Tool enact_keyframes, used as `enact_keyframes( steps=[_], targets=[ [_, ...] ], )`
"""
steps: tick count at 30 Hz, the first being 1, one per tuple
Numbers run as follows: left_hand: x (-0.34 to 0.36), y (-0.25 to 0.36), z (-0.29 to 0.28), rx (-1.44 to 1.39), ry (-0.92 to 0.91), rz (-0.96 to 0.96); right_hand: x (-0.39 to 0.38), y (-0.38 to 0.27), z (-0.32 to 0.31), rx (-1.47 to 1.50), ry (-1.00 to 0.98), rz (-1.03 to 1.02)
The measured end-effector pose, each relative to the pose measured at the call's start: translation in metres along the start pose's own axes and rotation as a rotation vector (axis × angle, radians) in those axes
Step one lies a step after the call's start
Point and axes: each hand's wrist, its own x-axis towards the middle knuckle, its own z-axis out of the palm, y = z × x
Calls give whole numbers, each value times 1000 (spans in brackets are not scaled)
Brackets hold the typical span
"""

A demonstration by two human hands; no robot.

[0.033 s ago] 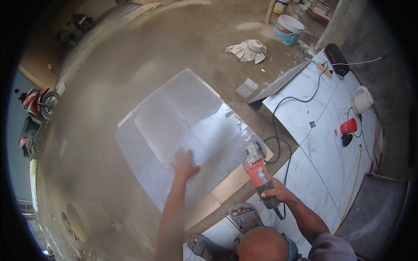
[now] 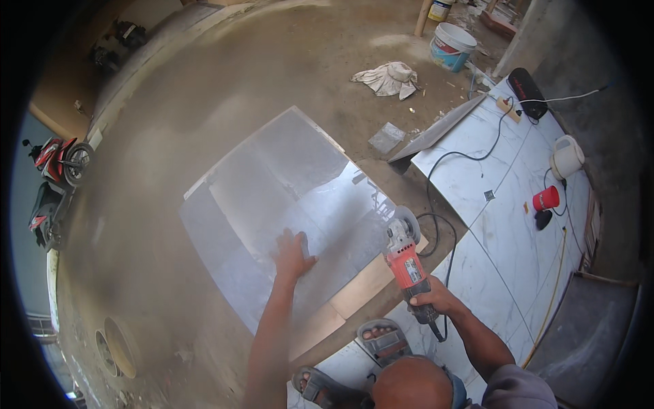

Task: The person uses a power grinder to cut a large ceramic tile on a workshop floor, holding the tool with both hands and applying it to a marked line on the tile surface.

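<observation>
A large glossy grey tile (image 2: 248, 198) lies in front of me on pale boards (image 2: 357, 290). My left hand (image 2: 291, 258) rests on its surface with the fingers apart; a dark patch beside the thumb is too unclear to name. My right hand (image 2: 436, 298) is wrapped round the rear of a red and black angle grinder (image 2: 409, 270). The grinder's round disc (image 2: 407, 222) is at the tile's right edge; whether it touches cannot be made out. Dust blurs the tile and the ground to its left.
White marbled tiles (image 2: 504, 259) cover the floor at right, with the grinder's black cord (image 2: 470, 158), a red cup (image 2: 545, 198) and a black speaker-like cylinder (image 2: 526, 92). A dark slab (image 2: 439, 129) leans there. Farther off are a bucket (image 2: 452, 46), a cloth sack (image 2: 390, 80) and parked motorbikes (image 2: 58, 163).
The grinder and my right hand have shifted slightly to the right, and more of the disc shows. My left hand has slid a little to the right on the tile.
</observation>
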Motion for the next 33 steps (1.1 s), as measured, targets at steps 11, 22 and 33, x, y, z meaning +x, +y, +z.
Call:
enact_keyframes(
  steps=[11, 22, 33],
  targets=[
    [59, 31, 36, 77, 311, 64, 22, -41, 14, 134, 47, -78],
    [53, 27, 31, -3, 418, 4, 61, -35, 15, 56, 48, -104],
    [44, 24, 23, -27, 351, -28, 61, -38, 12, 59, 31, -47]
  ],
)
